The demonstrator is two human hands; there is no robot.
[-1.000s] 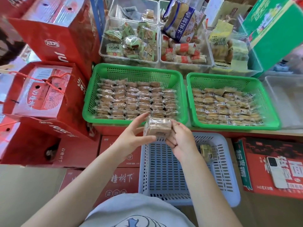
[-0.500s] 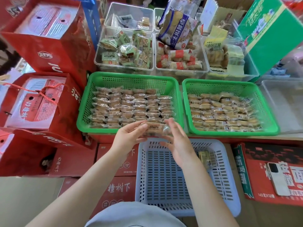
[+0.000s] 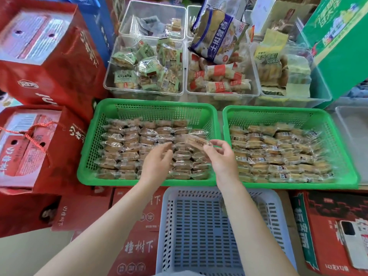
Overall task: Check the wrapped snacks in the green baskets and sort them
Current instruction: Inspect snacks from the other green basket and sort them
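Two green baskets hold rows of clear-wrapped brown snacks: the left green basket [image 3: 151, 105] and the right green basket [image 3: 278, 112]. My right hand [image 3: 222, 160] hovers over the left basket's right side. It pinches one wrapped snack [image 3: 196, 140] by its edge, and the snack is tilted just above the rows. My left hand [image 3: 157, 163] is over the middle of the same basket with relaxed fingers, holding nothing, a short gap from the held snack.
A pale slotted basket [image 3: 199, 226] stands below my arms on red cartons. Clear bins [image 3: 143, 92] of other packaged snacks line the back. Red gift boxes [image 3: 39, 136] crowd the left. A phone [image 3: 354, 244] lies on a red box at the right.
Both hands moved forward from above the pale basket to over the left green basket. The left hand let go of the snack, which the right hand now holds alone.
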